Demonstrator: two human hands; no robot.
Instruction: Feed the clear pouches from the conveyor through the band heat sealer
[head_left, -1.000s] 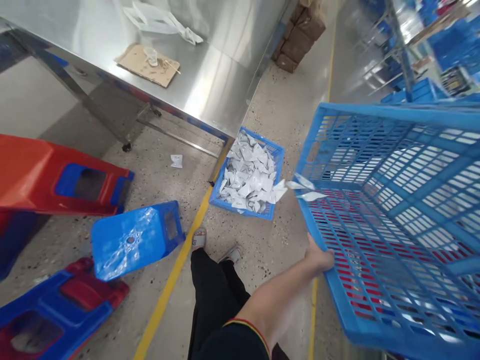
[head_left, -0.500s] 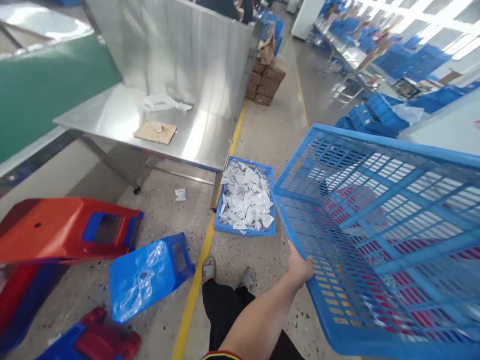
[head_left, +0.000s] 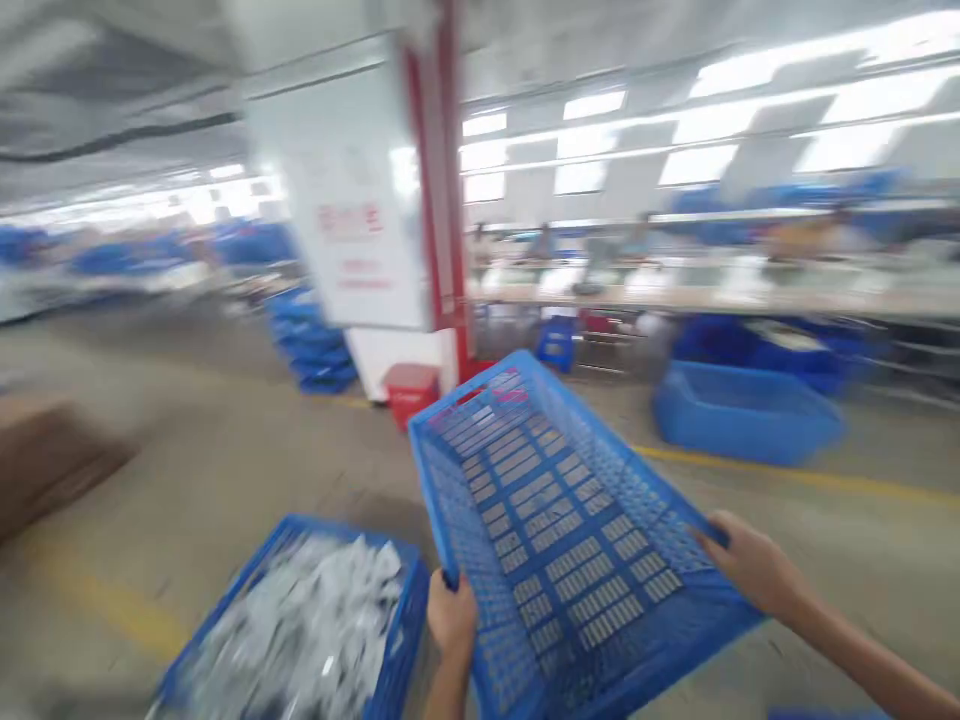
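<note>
An empty blue plastic crate (head_left: 555,530) with slotted walls and floor is held up in front of me, tilted so its open top faces me. My left hand (head_left: 451,615) is closed round its left rim. My right hand (head_left: 746,560) grips the rim on the opposite side. Below and to the left, a second blue crate (head_left: 405,640) stands on the floor, full of small whitish packets (head_left: 307,620). The packets are smeared by motion.
A white pillar with red edging (head_left: 345,220) rises ahead, with a red bin (head_left: 411,392) at its foot. Stacked blue crates (head_left: 311,340) stand left of it. A large blue tub (head_left: 742,415) lies to the right, before long worktables (head_left: 675,285). Brown packages (head_left: 52,460) are at far left.
My view has swung right and up, away from the metal table and stools. The held crate has come to the middle, and both hands now show on its rim.
</note>
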